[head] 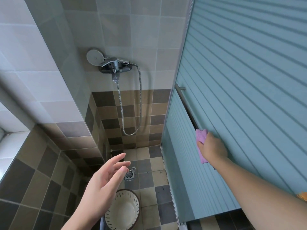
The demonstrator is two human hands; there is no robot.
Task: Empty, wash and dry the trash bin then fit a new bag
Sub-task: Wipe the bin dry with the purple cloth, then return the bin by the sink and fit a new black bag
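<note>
Trash bin (123,209) sits low on the tiled floor (149,166) of the shower stall, upright, mouth open to the camera, pale and bare inside, no bag in it. Right-hand fingers are curled round a purple cloth (201,135), pinching it against the bar handle (186,103) of the frosted sliding door (240,80); right hand (211,146) is up at that bar, arm stretched across from the lower right. Left hand (106,181) hovers above the bin with fingers straight and spread, holding nothing, touching nothing. My read: the drying step is in hand, with the cloth being fetched from the bar. Next move calls for lifting the cloth free and bringing it down into the bin, with the left hand steadying the rim. Count: one bin, one cloth, two hands, one shower head (94,56) resting on one mixer tap (114,64), one hose (131,103) looping below, one floor drain (129,174) just beyond the bin.
</note>
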